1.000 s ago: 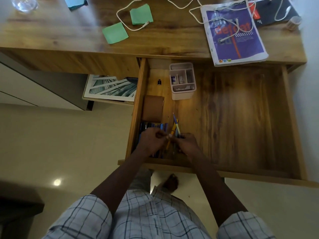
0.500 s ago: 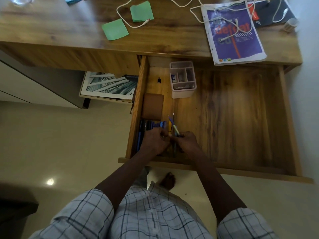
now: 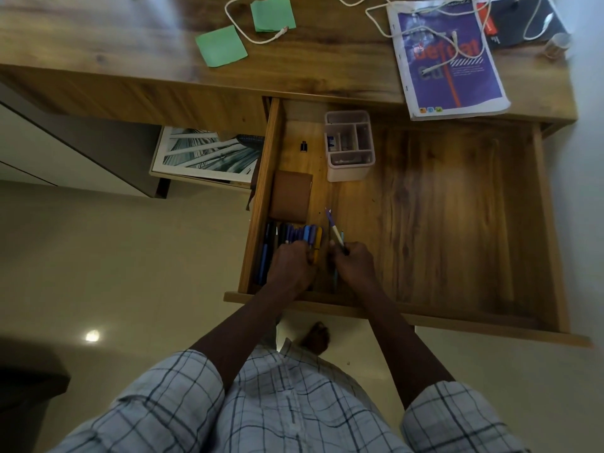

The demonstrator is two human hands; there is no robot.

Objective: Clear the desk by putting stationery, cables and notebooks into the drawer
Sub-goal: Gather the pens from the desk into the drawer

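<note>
Now you are in the pen-sorting step. Both your hands are inside the open drawer [image 3: 259,204], near its front left corner. Your left hand [image 3: 292,266] lies on the row of pens [image 3: 291,235] along the left wall, and its fingers are curled round the yellow pen [image 3: 317,245] at the right end of that row. Your right hand [image 3: 354,266] pinches a blue and white pen [image 3: 332,227] just beside the row, tip pointing to the back of the drawer; a thin teal pen [image 3: 342,237] seems to be under the same fingers.

I think the next move is small: lay the held pen flat and parallel beside the yellow one, then let go with both hands. After that the bigger part waits on the desk [image 3: 327,67]: the purple notebook [image 3: 447,60], the white cables [image 3: 379,9] that lie across it, and the green sticky notes [image 3: 220,45] are not yet put away. Lift the cables off first, because they may drag the notebook. The right half of the drawer has room for them.
</note>
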